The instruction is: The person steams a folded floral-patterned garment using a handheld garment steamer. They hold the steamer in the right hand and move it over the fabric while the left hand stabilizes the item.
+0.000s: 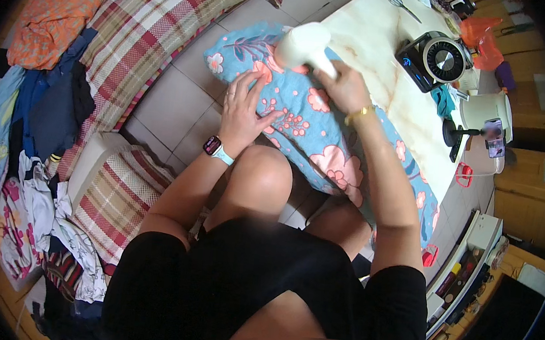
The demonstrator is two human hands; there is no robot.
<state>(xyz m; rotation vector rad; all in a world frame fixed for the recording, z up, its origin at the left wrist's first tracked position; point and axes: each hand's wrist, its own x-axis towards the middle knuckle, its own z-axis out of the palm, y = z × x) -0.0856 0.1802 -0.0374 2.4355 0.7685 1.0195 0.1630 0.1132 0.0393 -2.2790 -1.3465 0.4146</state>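
A blue floral cloth (302,109) lies over the near side of the marble-patterned tabletop and hangs down by my knees. My right hand (345,84), with a gold bracelet at the wrist, grips the handle of a white handheld appliance (305,42), perhaps a garment steamer or a hair dryer. Its wide head rests on or just above the cloth's far left part; its underside is hidden. Left of it, my left hand (245,104) lies on the cloth with its fingers spread, just below the appliance's head. A smartwatch is on that wrist.
On the marble-patterned table (381,38) stand a black device with a round fan-like top (433,60), a whisk (402,5) and a phone (494,137) on a stand. A plaid-covered sofa (145,18) with piled clothes (55,102) is at the left. A drawer unit (463,269) stands right.
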